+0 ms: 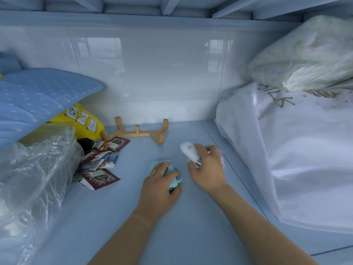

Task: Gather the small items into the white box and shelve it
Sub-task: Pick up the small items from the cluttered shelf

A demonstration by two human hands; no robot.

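On the blue shelf surface (172,226), my left hand (159,185) is closed over a small mint-green gadget (176,175), thumb on its near end. To its right, my right hand (207,167) grips a small white tube (189,151) and lifts its rounded end; something pink (222,159) shows behind the fingers. A heap of dark red tea sachets (101,161) lies to the left of both hands. No white box is in view.
A wooden stand (137,131) sits against the tiled back wall. At left are a crumpled clear plastic bag (34,178), a yellow packet (84,121) and a blue dotted quilt (38,96). Large white bagged bedding (296,150) fills the right side.
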